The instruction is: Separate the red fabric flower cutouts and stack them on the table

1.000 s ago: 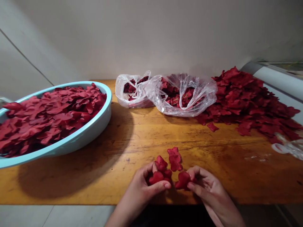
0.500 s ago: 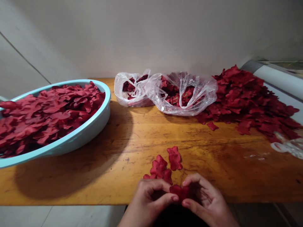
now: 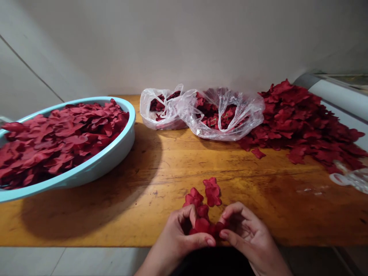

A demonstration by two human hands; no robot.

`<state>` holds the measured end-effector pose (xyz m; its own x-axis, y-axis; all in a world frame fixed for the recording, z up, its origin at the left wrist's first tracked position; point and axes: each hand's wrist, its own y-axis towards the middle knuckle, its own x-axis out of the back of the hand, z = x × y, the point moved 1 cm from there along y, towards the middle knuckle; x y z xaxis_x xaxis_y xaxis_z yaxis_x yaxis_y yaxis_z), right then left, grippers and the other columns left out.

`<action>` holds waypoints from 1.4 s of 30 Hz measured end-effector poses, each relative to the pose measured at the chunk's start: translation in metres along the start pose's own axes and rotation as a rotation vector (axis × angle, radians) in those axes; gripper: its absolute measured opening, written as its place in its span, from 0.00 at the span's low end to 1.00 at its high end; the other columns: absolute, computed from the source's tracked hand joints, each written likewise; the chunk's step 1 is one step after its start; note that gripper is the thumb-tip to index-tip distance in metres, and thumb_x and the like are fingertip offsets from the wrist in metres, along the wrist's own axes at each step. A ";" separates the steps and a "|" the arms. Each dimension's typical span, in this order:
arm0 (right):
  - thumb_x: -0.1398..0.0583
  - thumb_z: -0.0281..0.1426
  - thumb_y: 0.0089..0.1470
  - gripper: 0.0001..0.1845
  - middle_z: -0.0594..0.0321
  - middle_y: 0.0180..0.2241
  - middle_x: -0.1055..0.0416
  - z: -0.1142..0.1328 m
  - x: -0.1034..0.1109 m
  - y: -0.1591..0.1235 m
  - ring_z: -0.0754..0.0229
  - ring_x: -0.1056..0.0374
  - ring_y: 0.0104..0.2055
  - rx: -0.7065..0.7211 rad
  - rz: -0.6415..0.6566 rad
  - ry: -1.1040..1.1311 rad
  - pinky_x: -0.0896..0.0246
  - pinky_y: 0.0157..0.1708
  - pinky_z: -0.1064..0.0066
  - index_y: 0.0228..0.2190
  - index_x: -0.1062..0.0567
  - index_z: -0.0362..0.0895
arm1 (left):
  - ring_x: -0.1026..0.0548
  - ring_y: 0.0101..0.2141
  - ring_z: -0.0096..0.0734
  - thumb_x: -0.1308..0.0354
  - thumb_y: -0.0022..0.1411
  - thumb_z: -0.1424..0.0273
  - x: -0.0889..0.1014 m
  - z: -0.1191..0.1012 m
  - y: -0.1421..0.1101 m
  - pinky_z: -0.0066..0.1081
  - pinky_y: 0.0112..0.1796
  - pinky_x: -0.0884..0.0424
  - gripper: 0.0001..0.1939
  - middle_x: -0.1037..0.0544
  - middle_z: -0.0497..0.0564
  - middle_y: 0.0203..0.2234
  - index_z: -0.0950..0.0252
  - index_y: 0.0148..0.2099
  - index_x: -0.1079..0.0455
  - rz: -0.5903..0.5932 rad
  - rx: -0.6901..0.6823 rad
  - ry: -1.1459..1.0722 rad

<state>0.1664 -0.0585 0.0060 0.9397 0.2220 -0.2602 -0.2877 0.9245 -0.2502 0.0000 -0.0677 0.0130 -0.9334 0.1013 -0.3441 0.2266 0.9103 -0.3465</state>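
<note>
Red petals [image 3: 202, 225], between the two hands, near the front edge of the wooden table [image 3: 172, 165]. Taking the hands as the centre of the dial, with twelve toward the wall [image 3: 172, 46]:

Left hand [image 3: 175, 239]: half curled, thumb and forefinger around the petals, pinching them. Right hand [image 3: 253, 235]: thumb and forefinger close on the right end of the same red cluster, pinching there, other fingers curled loosely. Neither spread flat nor pressed together; a small gap between hands, bridged by red. How many pieces in the pinch, cannot tell.

Just changed: left grip, from the single piece shared with the right hand to petals farther left. Meaning, by judgement, more than one piece in hand at once, edges against each other, with little to show whether joined or merely touching.

At eleven o'clock, just beside the left forefinger, more loose petals [image 3: 194, 197]; at twelve, a separate petal clump [image 3: 212, 193] flat on the wood. At ten, a pale blue basin [image 3: 115, 165], heaped with petals. Between eleven and twelve, a small plastic bag [image 3: 146, 115]; at twelve, touching it, a larger plastic bag [image 3: 227, 135], both holding red pieces. Between one and two, a big petal pile [image 3: 299, 122]. Between two and three, crumpled clear plastic [image 3: 352, 180].
</note>
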 end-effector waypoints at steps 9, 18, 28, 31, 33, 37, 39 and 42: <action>0.31 0.30 0.41 0.13 0.68 0.25 0.32 -0.010 0.022 -0.001 0.66 0.33 0.29 0.009 -0.140 -0.007 0.36 0.30 0.78 0.26 0.31 0.46 | 0.37 0.49 0.46 0.38 0.53 0.63 0.028 -0.021 -0.008 0.48 0.50 0.43 0.17 0.30 0.55 0.47 0.59 0.46 0.32 -0.371 -0.517 1.117; 0.32 0.27 0.42 0.18 0.70 0.23 0.32 -0.010 0.004 -0.008 0.66 0.34 0.28 0.103 -0.043 0.025 0.37 0.30 0.77 0.21 0.38 0.46 | 0.25 0.28 0.30 0.38 0.53 0.65 -0.001 -0.008 -0.016 0.27 0.32 0.32 0.07 0.20 0.50 0.26 0.63 0.31 0.24 0.045 -0.112 0.489; 0.31 0.30 0.42 0.14 0.71 0.28 0.32 -0.004 0.000 -0.008 0.68 0.33 0.31 -0.005 -0.013 0.079 0.37 0.32 0.80 0.31 0.30 0.49 | 0.34 0.22 0.22 0.36 0.48 0.67 -0.002 0.000 -0.009 0.23 0.26 0.38 0.11 0.29 0.45 0.18 0.67 0.23 0.33 -0.171 -0.063 0.151; 0.30 0.31 0.40 0.15 0.72 0.24 0.33 -0.004 -0.001 -0.008 0.69 0.34 0.27 -0.029 -0.079 0.089 0.37 0.28 0.81 0.28 0.31 0.48 | 0.30 0.26 0.25 0.36 0.49 0.66 -0.005 0.000 -0.009 0.24 0.29 0.35 0.10 0.28 0.45 0.23 0.65 0.32 0.32 -0.102 -0.097 0.091; 0.30 0.30 0.40 0.14 0.72 0.24 0.32 -0.005 0.001 -0.008 0.70 0.34 0.27 -0.047 -0.080 0.028 0.37 0.27 0.83 0.27 0.30 0.47 | 0.28 0.32 0.28 0.36 0.49 0.66 -0.006 0.000 -0.009 0.27 0.35 0.32 0.15 0.25 0.48 0.30 0.63 0.40 0.31 -0.039 -0.090 0.097; 0.31 0.30 0.41 0.13 0.71 0.26 0.31 -0.008 0.003 -0.007 0.68 0.32 0.30 -0.029 -0.093 -0.108 0.36 0.30 0.83 0.29 0.29 0.48 | 0.28 0.29 0.29 0.39 0.52 0.66 -0.005 0.000 -0.009 0.27 0.33 0.33 0.07 0.24 0.51 0.26 0.66 0.29 0.27 -0.093 -0.139 0.351; 0.31 0.31 0.42 0.14 0.71 0.27 0.31 -0.011 0.004 -0.007 0.68 0.32 0.31 -0.005 -0.116 -0.117 0.36 0.31 0.83 0.31 0.29 0.50 | 0.31 0.26 0.27 0.39 0.52 0.66 -0.003 0.000 -0.010 0.25 0.29 0.35 0.09 0.26 0.49 0.22 0.66 0.25 0.29 -0.174 -0.174 0.421; 0.32 0.32 0.44 0.18 0.70 0.32 0.30 -0.013 0.001 -0.007 0.67 0.31 0.36 0.020 -0.078 -0.037 0.35 0.36 0.80 0.37 0.30 0.53 | 0.34 0.22 0.25 0.40 0.51 0.64 -0.003 0.002 -0.010 0.24 0.25 0.39 0.12 0.29 0.47 0.19 0.66 0.23 0.33 -0.216 -0.169 0.418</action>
<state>0.1672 -0.0683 -0.0050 0.9654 0.1603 -0.2056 -0.2101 0.9454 -0.2492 0.0011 -0.0779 0.0159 -0.9935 0.0237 0.1110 -0.0005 0.9770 -0.2132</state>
